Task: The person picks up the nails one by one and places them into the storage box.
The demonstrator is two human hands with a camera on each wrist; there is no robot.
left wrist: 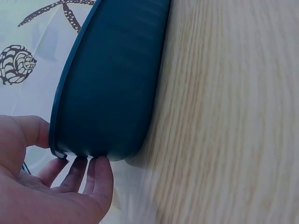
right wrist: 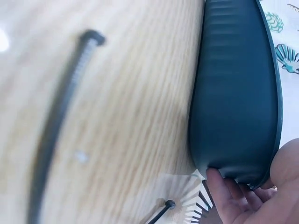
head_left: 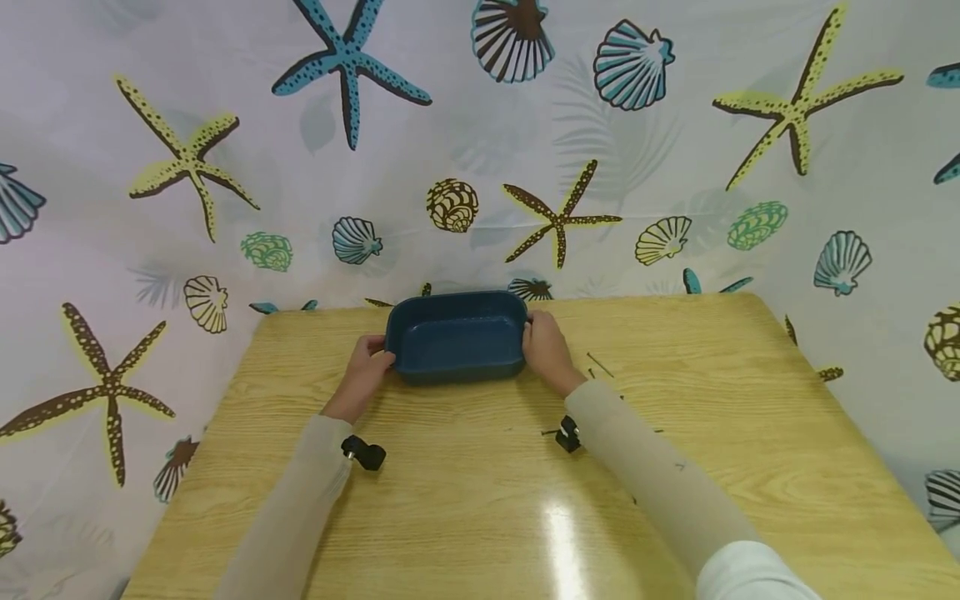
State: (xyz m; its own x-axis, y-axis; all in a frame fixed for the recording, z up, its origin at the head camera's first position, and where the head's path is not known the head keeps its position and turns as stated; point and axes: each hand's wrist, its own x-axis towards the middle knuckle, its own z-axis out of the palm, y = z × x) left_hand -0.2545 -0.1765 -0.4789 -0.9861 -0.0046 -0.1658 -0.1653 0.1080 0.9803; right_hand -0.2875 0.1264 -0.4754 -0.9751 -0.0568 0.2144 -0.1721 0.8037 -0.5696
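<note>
A dark teal plastic bin (head_left: 461, 343), oblong with rounded corners, stands at the far edge of the table. Nothing shows inside it in the head view. My left hand (head_left: 367, 367) grips its left end; in the left wrist view the thumb (left wrist: 35, 130) lies at the rim and the fingers (left wrist: 103, 179) press the end wall from outside. At the opposite end my right hand (head_left: 547, 346) holds the bin the same way, its fingers (right wrist: 222, 193) against the end wall in the right wrist view.
Several dark nails lie scattered on the wooden table (head_left: 465, 483) near the right forearm, including one nail (head_left: 599, 364) beside the right hand. Another nail (right wrist: 58, 116) looms large in the right wrist view. A patterned cloth (head_left: 465, 125) hangs behind the table.
</note>
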